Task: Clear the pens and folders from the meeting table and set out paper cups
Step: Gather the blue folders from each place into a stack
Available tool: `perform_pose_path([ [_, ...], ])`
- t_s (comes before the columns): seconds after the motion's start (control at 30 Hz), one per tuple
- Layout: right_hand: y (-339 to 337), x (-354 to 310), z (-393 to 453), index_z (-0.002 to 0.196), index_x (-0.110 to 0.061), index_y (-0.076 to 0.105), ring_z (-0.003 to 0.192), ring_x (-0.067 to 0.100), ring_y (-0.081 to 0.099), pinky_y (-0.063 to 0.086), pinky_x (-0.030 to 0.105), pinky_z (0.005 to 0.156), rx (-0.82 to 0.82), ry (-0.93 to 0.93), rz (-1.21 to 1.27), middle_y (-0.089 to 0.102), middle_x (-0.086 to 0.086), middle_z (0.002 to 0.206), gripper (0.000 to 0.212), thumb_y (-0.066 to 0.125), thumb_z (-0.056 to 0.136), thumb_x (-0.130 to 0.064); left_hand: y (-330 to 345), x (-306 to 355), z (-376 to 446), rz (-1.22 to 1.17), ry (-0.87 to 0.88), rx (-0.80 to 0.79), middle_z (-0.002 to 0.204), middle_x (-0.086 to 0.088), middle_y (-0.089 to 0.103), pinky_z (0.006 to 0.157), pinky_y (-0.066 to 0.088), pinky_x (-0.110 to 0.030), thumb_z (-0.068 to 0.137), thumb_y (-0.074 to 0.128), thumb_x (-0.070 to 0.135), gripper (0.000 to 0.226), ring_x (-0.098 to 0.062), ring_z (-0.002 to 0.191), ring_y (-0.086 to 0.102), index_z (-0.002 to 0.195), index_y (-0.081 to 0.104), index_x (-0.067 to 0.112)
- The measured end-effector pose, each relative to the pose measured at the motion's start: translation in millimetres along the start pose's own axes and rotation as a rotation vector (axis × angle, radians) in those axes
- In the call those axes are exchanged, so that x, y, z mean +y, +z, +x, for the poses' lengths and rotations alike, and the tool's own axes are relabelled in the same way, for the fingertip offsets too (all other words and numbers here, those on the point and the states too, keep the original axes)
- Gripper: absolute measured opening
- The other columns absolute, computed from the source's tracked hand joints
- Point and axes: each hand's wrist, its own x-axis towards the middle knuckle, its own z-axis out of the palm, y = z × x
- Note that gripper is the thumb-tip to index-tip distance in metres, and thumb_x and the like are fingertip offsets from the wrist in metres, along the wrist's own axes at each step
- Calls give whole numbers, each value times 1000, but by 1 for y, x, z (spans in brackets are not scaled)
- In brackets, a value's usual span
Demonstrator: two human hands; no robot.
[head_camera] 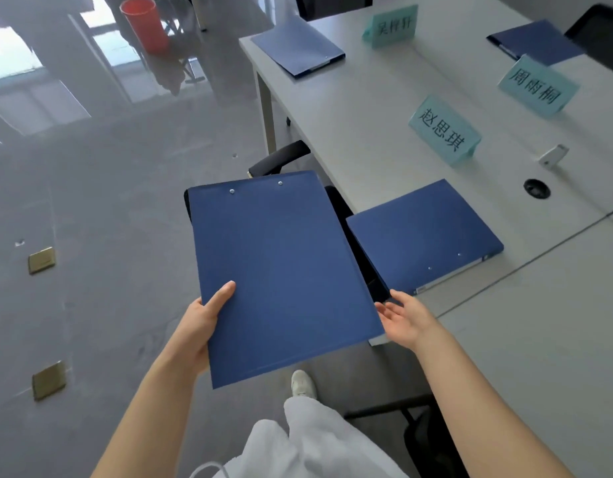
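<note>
My left hand [203,322] grips a blue folder [281,270] by its left edge, thumb on top, holding it flat in the air beside the grey meeting table [367,108]. My right hand [403,320] is at the folder's right edge with fingers relaxed and palm showing, touching or just off the edge. A second blue folder [422,236] lies on the table's near edge. Two more blue folders lie farther off, one at the far left corner [298,46] and one at the far right [536,43].
Three teal name cards [443,131] [538,86] [393,25] stand on the table. A small white object [553,154] and a cable hole [537,188] are near them. A black chair [343,205] sits under the table's edge. A red bucket [144,24] stands across the floor.
</note>
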Motion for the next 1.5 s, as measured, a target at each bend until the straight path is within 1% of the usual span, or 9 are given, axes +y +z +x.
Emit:
perform_pose_path([
  [0.17,-5,-32,42,148,-6,25,133,31,42,43,43,104,211,16,86,36,21,146,65,60,94,-16,15,27,31,37,-14,13,102,-8,76,70,59,-42,90,63,38,37,-29,84,74,117,63,12],
  [0.33,-7,-42,63,130,-7,47,109,27,52,43,37,101,211,35,175,53,12,135,38,57,96,-22,22,39,49,61,-40,11,101,-9,76,68,59,-42,89,65,36,37,-32,86,74,117,63,12],
  [0.53,-1,-43,75,136,-10,45,93,25,59,50,38,90,181,-13,267,54,14,110,49,62,92,-24,23,47,60,92,-49,39,98,-8,77,67,59,-41,89,66,36,34,-30,84,74,114,63,12],
  [0.8,9,-47,62,138,-12,42,97,33,67,61,40,61,56,-154,486,56,19,128,48,60,94,-17,20,50,66,117,-53,48,100,-8,75,71,57,-43,91,64,37,30,-31,88,72,111,63,14],
  [1.1,14,-45,-10,130,-13,51,95,28,68,61,33,62,-124,-177,600,65,15,109,36,56,95,-18,20,48,61,44,-29,48,108,-9,73,79,57,-48,91,64,36,35,-33,94,70,118,61,14],
  [1.17,13,-42,-22,128,-12,53,89,27,71,61,32,61,-205,-155,606,68,16,102,43,65,86,-14,22,47,60,34,-19,47,108,-10,74,78,57,-47,91,64,36,36,-34,94,70,119,61,13],
  [1.33,23,-42,-32,116,-6,61,86,27,73,61,31,61,-377,-111,404,72,17,98,95,97,29,-1,19,49,55,1,1,62,104,-8,75,71,58,-42,91,64,39,40,-31,90,72,121,62,13],
  [1.43,39,-44,-38,122,-8,59,86,26,72,60,31,61,-425,-74,253,71,16,101,72,91,57,-8,14,53,50,-15,17,77,103,-7,76,68,58,-40,91,63,41,40,-29,88,73,119,63,13],
  [1.5,53,-44,-41,125,-11,58,84,25,72,60,30,60,-456,-66,166,71,14,102,41,67,85,-14,7,57,48,-24,15,94,105,-8,75,71,57,-41,91,61,44,43,-30,90,72,119,63,12],
])
